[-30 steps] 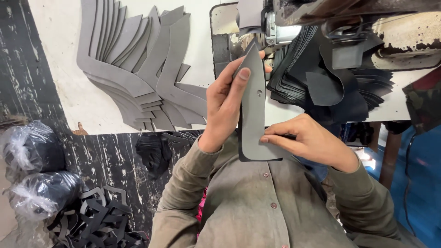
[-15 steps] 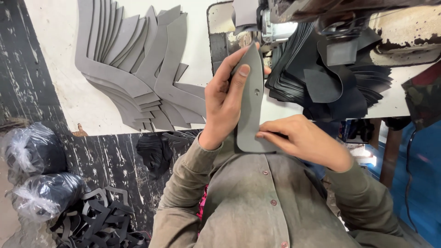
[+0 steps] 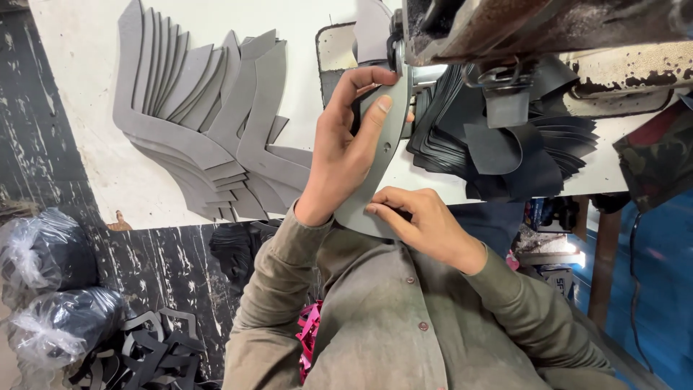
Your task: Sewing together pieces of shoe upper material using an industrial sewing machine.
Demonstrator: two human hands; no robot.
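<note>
Between both hands, curved grey strip

Up and to the left of your hands, a fan of grey cut pieces is lying spread on the white table. Just right of your hands, a stack of black cut pieces is sitting under the worn machine. Down and far left of your hands, two clear plastic bags are resting on the dark floor, with black offcuts lying just beside them. Something pink is showing below your left forearm.
</note>
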